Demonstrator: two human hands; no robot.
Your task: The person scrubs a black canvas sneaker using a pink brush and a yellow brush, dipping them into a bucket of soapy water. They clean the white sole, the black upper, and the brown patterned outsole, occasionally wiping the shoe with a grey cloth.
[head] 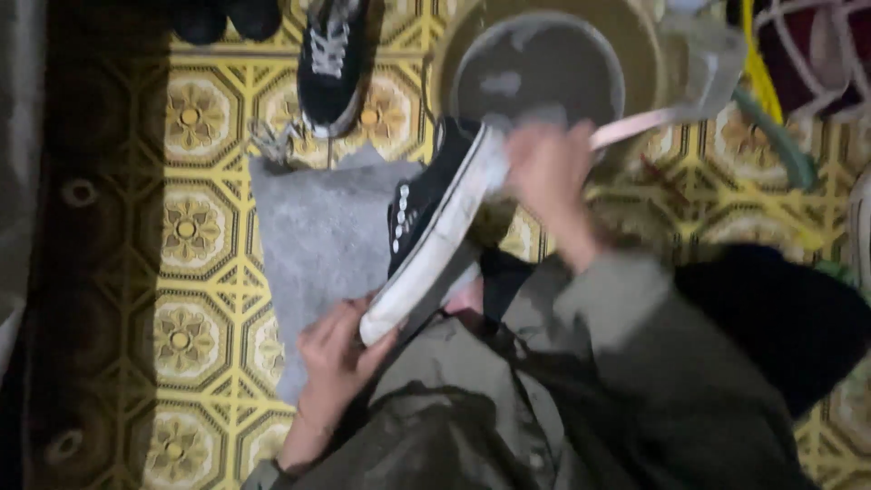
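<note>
A black canvas shoe with a white rubber sole (426, 227) is held tilted over my lap, sole edge turned to the right. My left hand (337, 358) grips its lower end. My right hand (549, 177), blurred by motion, presses against the white sole near the upper end and holds what looks like a pink-handled brush (635, 127); the brush head is hidden. Just beyond the shoe stands a round grey basin (535, 63) with murky water.
A second black shoe with white laces (331, 59) lies on the yellow patterned tile floor (195, 227) at the top. A grey mat (318, 245) lies under the held shoe. A green hose (780, 136) and a white wire rack (817, 45) sit at the right.
</note>
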